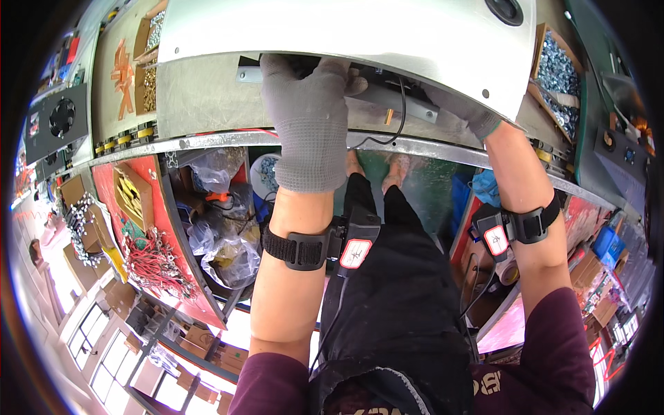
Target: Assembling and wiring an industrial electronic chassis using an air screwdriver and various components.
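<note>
A large white sheet-metal panel (332,31) with a black round fitting (505,10) near its far right corner lies across the bench in front of me. My left hand (304,104), in a grey knitted glove, reaches beneath the panel's near edge. Its thumb shows at the side, while the fingertips are hidden. Under the right part of that edge is my right hand (460,107), also gloved and mostly covered by the panel. A grey metal bracket (408,105) sits between the hands, below the panel. From there a black cable (401,117) hangs down over the bench edge.
Boxes of screws (557,69) stand at the right, and smaller parts boxes (147,83) at the left beside orange strips (123,76). A black fan unit (62,117) is farther left. Below the bench, a red shelf (166,242) bears bundled red wires (158,259) and a box of yellow parts (131,197).
</note>
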Available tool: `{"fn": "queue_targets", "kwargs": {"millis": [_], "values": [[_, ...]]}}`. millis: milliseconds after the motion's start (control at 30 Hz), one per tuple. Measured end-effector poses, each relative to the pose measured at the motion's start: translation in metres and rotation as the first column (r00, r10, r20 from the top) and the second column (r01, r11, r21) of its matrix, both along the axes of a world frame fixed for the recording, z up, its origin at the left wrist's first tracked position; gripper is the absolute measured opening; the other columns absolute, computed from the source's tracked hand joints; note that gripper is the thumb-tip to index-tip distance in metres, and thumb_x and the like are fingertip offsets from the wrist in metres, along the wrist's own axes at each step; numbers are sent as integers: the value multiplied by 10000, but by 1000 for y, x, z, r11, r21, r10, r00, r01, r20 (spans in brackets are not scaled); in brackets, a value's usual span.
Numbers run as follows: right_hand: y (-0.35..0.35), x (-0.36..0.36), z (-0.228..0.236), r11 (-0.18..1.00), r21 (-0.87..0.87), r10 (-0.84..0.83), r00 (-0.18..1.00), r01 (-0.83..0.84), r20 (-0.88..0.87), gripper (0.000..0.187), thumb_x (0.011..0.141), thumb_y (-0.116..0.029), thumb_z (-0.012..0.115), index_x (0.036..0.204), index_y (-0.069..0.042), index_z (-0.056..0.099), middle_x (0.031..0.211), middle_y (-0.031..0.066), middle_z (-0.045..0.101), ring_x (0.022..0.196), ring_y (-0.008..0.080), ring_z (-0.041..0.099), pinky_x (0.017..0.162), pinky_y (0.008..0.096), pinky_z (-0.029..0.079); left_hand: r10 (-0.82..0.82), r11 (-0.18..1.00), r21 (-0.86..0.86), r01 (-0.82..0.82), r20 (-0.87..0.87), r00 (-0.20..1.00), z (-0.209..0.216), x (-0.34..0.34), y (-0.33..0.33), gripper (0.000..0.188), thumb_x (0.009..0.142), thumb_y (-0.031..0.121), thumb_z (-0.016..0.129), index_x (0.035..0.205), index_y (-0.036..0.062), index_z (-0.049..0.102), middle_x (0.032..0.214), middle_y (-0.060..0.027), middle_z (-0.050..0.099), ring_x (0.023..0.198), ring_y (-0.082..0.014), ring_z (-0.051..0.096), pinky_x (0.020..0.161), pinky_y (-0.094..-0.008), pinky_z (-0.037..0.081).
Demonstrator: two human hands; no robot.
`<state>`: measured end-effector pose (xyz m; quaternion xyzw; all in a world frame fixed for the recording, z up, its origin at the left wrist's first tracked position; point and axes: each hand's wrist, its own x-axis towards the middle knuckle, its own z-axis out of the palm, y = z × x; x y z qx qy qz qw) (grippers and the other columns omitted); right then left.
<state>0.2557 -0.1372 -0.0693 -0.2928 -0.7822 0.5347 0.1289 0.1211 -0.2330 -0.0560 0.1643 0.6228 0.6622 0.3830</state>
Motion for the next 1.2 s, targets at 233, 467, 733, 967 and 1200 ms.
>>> {"fn": "queue_targets", "kwargs": {"millis": [233, 467, 733, 967, 1200], "values": [[-5, 9, -5, 999, -35, -42, 998, 41, -44, 204, 799, -197, 587, 970, -120, 669, 800, 120, 643, 729, 265, 622, 666, 340, 491, -458, 882, -222, 416, -196, 867, 12, -10, -12, 344, 795, -11, 606, 1100, -44, 452, 1011, -123, 573, 635, -157, 620, 541, -262, 525], [-8, 20, -20, 988, -50, -150, 984, 146, -92, 211, 793, -208, 593, 973, -136, 676, 790, 117, 650, 728, 272, 627, 665, 345, 496, -353, 675, -566, 473, -811, -467, 11, -37, 21, 360, 834, 120, 604, 1141, -7, 465, 1064, -140, 558, 823, -223, 609, 694, -330, 512], [-36, 19, -42, 775, -110, -586, 643, 622, -494, 216, 797, -212, 489, 787, -40, 620, 677, 134, 602, 624, 295, 572, 593, 383, 451, -283, 365, -739, 566, -667, -689, 14, -32, 58, 266, 810, 153, 604, 1040, 42, 526, 936, -117, 574, 780, -270, 577, 674, -368, 474], [-32, 24, -46, 806, -28, -581, 782, 591, -223, 214, 774, -184, 466, 725, -72, 641, 646, 117, 602, 637, 302, 575, 626, 392, 468, -327, 311, -869, 385, -478, -815, 25, -17, 71, 219, 788, 192, 602, 970, 75, 566, 847, -100, 580, 767, -306, 549, 677, -406, 441], [-9, 59, -22, 963, -43, -271, 956, 267, -109, 292, 760, -92, 471, 950, -103, 693, 737, 95, 647, 644, 192, 603, 610, 336, 475, -533, 213, -866, 453, -492, -688, 25, -10, 67, 256, 850, 184, 545, 1068, 51, 548, 855, -152, 568, 787, -351, 552, 700, -416, 447]]}}
